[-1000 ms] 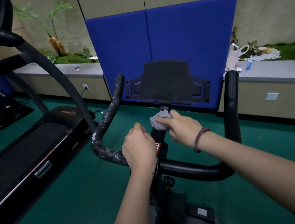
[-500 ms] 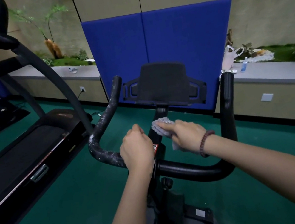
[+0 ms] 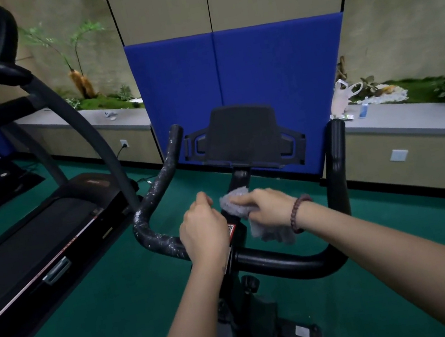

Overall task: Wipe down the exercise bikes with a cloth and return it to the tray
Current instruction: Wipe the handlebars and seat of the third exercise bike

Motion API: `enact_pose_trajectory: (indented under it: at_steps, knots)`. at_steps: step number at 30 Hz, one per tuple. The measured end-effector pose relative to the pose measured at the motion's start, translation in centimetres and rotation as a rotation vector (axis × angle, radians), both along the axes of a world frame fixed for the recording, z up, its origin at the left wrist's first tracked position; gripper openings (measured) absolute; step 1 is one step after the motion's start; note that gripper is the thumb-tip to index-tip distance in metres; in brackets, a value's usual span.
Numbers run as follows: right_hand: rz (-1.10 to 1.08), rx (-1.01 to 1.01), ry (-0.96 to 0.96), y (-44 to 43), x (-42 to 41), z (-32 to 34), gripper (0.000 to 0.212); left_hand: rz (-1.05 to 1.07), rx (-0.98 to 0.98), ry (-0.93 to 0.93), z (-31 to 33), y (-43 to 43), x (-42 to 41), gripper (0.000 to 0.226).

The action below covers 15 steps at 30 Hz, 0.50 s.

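On the black post (image 3: 239, 178) beneath the screen holder (image 3: 242, 135) of the exercise bike (image 3: 254, 320), the right hand (image 3: 267, 208) held a crumpled grey cloth (image 3: 234, 202), its fingers curled over the wad and pressing it to the post while a thin, limp tail of fabric hung below the palm. The left hand (image 3: 204, 229) was clamped round the handlebar (image 3: 288, 263) just left of the post, where the grip looked worn and flecked with pale specks. A dark bead bracelet (image 3: 297, 214) ringed the right wrist, and a treadmill (image 3: 33, 231) stood to the left on the green floor (image 3: 94, 324).
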State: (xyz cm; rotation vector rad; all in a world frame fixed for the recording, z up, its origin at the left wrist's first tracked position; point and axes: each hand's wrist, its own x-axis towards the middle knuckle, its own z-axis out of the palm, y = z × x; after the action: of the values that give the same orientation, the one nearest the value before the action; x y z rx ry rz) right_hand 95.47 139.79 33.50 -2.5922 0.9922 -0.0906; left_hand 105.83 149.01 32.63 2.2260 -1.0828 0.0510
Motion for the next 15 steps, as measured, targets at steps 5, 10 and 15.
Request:
enact_pose_trajectory:
  at_steps: [5,10,15]
  knots:
    - [0.091,0.003,0.043,2.1,-0.3,1.1,0.054,0.000,-0.026,-0.002,0.1,0.3,-0.3,0.023]
    - [0.187,0.320,-0.105,3.1,-1.4,2.4,0.048,-0.093,-0.194,0.152,-0.3,0.7,0.1,0.020]
    - [0.067,0.173,-0.373,2.2,-1.1,2.5,0.045,-0.103,-0.381,0.219,-0.5,3.3,1.5,0.021]
